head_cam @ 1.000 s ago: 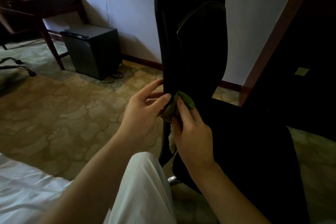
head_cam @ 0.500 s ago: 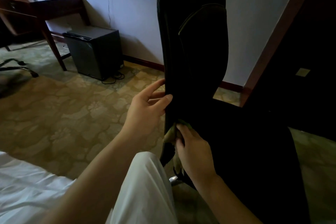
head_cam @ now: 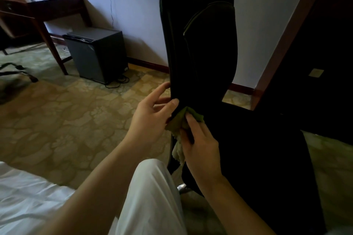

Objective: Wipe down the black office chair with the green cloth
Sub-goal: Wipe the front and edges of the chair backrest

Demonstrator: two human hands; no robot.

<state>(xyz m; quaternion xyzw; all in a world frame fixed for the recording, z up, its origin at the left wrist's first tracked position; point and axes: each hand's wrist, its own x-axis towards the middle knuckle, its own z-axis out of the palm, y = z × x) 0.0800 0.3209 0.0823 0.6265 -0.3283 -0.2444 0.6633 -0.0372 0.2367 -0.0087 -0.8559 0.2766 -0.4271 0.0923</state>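
The black office chair (head_cam: 200, 44) stands in front of me, its tall backrest seen edge-on and its seat stretching to the right. My right hand (head_cam: 200, 145) holds the green cloth (head_cam: 178, 124) bunched against the lower front edge of the backrest, where it meets the seat. A pale corner of the cloth hangs below the hand. My left hand (head_cam: 150, 116) grips the backrest's left edge just above the cloth, thumb on the front, fingers reaching behind.
A small black fridge (head_cam: 95, 53) stands by the wall at left, beside a dark wooden desk (head_cam: 49, 5). A dark wooden cabinet (head_cam: 315, 44) rises at right. White bedding (head_cam: 28, 202) and my white-trousered knee (head_cam: 150, 196) fill the foreground. Patterned carpet covers the floor.
My right hand slid the cloth down the backrest edge, then back up to just below my left thumb. The left hand kept its hold on the edge.
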